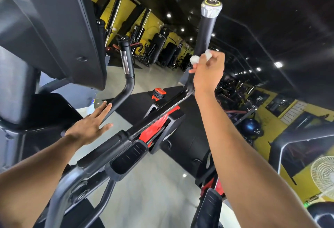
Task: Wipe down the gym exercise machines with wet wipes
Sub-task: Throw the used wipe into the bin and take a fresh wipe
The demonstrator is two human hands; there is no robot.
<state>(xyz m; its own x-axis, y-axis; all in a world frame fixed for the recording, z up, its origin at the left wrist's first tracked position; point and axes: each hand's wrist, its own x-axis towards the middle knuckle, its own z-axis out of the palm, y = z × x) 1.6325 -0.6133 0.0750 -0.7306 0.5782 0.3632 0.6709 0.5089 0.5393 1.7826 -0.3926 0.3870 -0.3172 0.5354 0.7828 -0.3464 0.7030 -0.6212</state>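
Observation:
The view is tilted. A black and red elliptical machine [159, 119] fills the middle. Its tall right handle [205, 32], black with a silver cap, rises at the upper centre. My right hand [207, 72] grips a crumpled white wet wipe [196, 58] and holds it against the lower part of that handle. The curved left handle [126, 75] has a chrome section. My left hand [92, 124] hovers with straight fingers beside the lower bend of it, fingertips close to the bar; contact is unclear.
The machine's grey console housing [54, 34] looms at the upper left. A black foot pedal [128, 157] sits below centre, another [211, 204] at the lower right. Rows of gym machines [162, 50] stand along the yellow wall. A white fan [323, 175] is at the right edge.

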